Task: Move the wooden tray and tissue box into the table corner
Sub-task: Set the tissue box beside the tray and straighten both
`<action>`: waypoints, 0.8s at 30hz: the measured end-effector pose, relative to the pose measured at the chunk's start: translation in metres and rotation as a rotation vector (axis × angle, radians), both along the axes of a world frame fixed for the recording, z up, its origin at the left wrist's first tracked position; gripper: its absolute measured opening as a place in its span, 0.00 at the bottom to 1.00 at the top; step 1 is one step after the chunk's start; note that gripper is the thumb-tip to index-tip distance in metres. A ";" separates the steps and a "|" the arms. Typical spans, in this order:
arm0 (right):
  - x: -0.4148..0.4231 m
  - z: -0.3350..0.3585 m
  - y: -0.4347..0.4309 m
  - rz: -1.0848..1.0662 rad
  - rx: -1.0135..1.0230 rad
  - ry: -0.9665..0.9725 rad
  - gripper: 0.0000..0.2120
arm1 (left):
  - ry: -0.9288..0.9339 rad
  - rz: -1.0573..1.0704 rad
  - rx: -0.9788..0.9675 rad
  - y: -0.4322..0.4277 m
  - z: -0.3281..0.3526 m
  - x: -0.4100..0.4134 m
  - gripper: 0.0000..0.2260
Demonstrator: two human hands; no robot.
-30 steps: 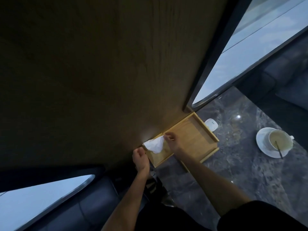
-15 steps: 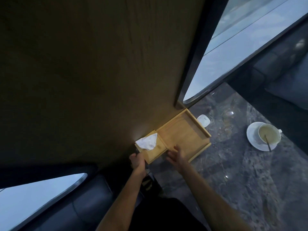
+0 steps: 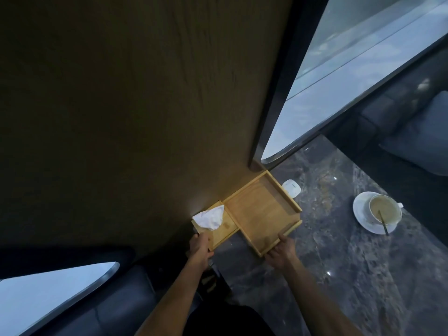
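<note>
The light wooden tray (image 3: 260,210) lies on the dark marble table (image 3: 339,275), its far side against the wood-panelled wall. The wooden tissue box (image 3: 224,230) sits just left of it, touching it, with a white tissue (image 3: 209,218) sticking out of its top. My left hand (image 3: 200,247) grips the box's near left corner. My right hand (image 3: 281,253) holds the tray's near rim, fingers curled on the edge.
A small white device (image 3: 292,187) lies right behind the tray by the window. A white cup on a saucer (image 3: 377,212) with a stirrer stands to the right. Dark sofa cushions (image 3: 109,309) lie below left and at the far right. A window frame (image 3: 271,117) rises behind the tray.
My right hand left the tissue on the box, slid back across the tray and now grips the tray's near rim. My left hand stays at the box's corner.
</note>
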State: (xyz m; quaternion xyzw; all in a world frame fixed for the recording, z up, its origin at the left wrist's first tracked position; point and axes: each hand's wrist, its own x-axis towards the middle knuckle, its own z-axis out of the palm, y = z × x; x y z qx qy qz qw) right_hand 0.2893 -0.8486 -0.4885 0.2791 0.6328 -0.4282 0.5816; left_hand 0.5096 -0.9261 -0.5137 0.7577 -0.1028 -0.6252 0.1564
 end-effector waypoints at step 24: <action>0.012 -0.055 0.091 1.906 -0.165 0.993 0.36 | -0.372 -1.048 -0.366 0.090 0.019 -0.008 0.44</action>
